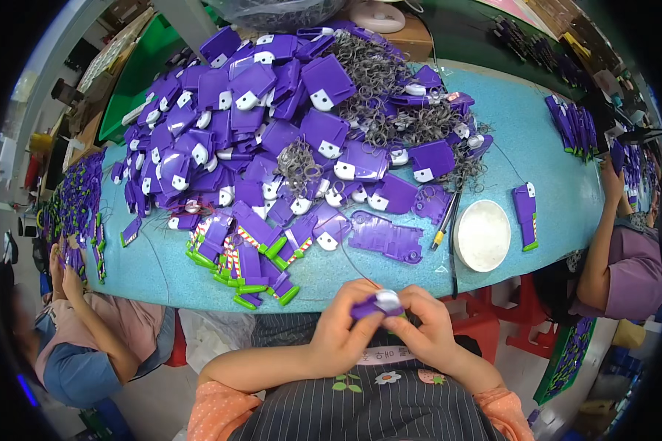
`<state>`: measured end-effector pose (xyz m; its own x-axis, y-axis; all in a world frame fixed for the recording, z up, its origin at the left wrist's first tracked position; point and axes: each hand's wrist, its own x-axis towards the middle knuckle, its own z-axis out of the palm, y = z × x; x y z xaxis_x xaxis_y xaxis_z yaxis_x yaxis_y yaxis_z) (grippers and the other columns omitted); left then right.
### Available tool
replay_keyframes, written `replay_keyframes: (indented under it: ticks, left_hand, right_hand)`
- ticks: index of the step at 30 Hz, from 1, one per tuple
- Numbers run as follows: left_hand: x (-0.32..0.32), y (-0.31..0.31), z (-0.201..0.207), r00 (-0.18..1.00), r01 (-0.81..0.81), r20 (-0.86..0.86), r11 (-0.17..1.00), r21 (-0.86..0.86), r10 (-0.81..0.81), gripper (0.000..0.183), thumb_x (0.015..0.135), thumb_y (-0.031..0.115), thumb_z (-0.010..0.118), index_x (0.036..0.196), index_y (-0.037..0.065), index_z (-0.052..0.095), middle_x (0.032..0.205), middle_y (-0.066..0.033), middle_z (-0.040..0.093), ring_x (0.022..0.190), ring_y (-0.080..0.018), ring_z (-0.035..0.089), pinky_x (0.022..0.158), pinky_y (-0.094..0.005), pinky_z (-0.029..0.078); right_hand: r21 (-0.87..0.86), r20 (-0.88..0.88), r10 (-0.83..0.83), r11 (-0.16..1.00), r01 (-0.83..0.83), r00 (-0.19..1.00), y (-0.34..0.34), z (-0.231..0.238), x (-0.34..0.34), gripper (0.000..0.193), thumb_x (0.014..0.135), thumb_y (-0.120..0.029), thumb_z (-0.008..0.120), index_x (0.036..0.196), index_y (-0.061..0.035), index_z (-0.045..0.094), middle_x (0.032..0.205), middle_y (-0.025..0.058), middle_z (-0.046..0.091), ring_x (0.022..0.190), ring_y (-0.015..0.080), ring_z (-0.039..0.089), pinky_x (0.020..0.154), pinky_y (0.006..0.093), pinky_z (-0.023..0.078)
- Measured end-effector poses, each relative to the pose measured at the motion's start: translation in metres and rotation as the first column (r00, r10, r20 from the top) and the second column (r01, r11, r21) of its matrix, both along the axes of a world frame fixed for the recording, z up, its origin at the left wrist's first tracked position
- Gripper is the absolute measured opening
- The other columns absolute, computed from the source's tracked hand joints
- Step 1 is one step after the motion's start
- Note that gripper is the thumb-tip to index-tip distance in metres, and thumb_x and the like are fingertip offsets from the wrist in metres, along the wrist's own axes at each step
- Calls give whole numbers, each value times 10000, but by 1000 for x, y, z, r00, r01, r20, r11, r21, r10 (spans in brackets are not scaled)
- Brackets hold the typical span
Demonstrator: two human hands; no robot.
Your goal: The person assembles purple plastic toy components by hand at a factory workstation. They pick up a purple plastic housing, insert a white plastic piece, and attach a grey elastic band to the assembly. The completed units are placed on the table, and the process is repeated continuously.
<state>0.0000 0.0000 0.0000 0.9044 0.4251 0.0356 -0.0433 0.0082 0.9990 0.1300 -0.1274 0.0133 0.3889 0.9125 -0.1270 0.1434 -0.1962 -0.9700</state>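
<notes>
Just past the table's front edge, in front of my body, a small purple plastic casing with a white corner (368, 305) is held between both hands. My left hand (343, 331) pinches it from the left with thumb and fingers. From the other side my right hand (425, 327) grips it near the white part. Fingers cover much of the casing, and it is slightly blurred. A thin dark wire (351, 257) rises above the hands toward the table. Beyond them lies an open purple half-shell (386, 237), its ribbed inside showing.
A large heap of purple casings (243, 110) spreads over the blue table, with coiled grey wires (375, 73) on it. Green-tipped purple pieces (254, 268) lie nearer. A white bowl (482, 235) stands beside a screwdriver (439, 237). Co-workers (107, 338) sit at both ends.
</notes>
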Motion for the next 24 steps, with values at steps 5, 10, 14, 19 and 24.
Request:
replay_keyframes:
  ticks: [5,10,14,19,24]
  left_hand:
    - [40,29,41,989,149,-103,723,675,-108,435,750,92,669,1094,-23,430,1091,-201,507,1009,-329,491,894,-420,396]
    - [114,79,29,982,144,-156,-109,984,-104,410,741,123,519,1127,-14,499,1190,-170,507,1001,-248,494,790,-337,391]
    - [130,83,17,966,197,-228,-220,955,-124,404,731,121,534,1100,-43,514,1084,-150,552,962,-225,504,777,-329,392]
    - [109,88,26,979,-61,47,-64,996,-199,453,673,103,611,1098,-37,544,1084,-149,571,861,-227,541,716,-325,432]
    - [35,55,38,890,-268,305,152,951,-339,286,799,147,554,1057,29,590,1068,-131,617,816,-185,549,698,-299,452]
  right_hand:
    - [167,76,-377,917,361,923,-18,28,34,264,725,-75,699,946,-2,574,894,76,593,788,145,570,672,270,458]
    - [456,216,-823,561,691,525,-50,33,154,196,848,24,554,1041,22,526,916,39,590,799,74,540,709,191,430]
    - [165,647,-616,688,707,448,-58,-22,189,211,779,-83,676,950,6,589,808,49,595,725,145,537,649,272,417]
    - [422,878,-471,674,607,-88,-48,-10,172,316,746,-126,693,1018,-7,586,897,141,566,784,291,535,736,350,417]
    - [151,247,-49,988,12,968,4,43,57,729,603,-237,831,1200,-2,483,1024,95,507,835,195,508,727,301,434]
